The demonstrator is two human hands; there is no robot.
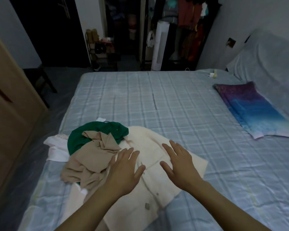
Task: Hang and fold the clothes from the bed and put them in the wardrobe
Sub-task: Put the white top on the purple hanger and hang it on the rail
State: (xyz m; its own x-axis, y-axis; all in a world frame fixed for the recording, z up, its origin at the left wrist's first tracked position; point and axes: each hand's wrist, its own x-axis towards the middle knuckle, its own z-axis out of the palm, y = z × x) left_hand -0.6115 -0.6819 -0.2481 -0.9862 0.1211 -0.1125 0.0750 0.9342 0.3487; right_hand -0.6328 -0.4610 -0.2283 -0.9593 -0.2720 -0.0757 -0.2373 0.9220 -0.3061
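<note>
A cream buttoned cardigan [150,184] lies spread on the checked blue bed [173,100]. Over its left side sit a crumpled beige garment [88,160], a green garment [90,134] and a pale pink piece [57,147]. My left hand [125,170] and my right hand [178,162] are both over the cardigan with fingers straight and spread, palms down, holding nothing. Whether they touch the fabric I cannot tell. The open wardrobe [187,30] with hanging clothes stands beyond the bed's far edge.
A purple-and-blue pillow [250,110] lies at the bed's right, beside a covered headboard [270,57]. A white charger and small bottle [213,75] sit at the far edge. A wooden door [10,114] stands at left, a white tower fan [158,45] and a shelf rack [103,52] behind.
</note>
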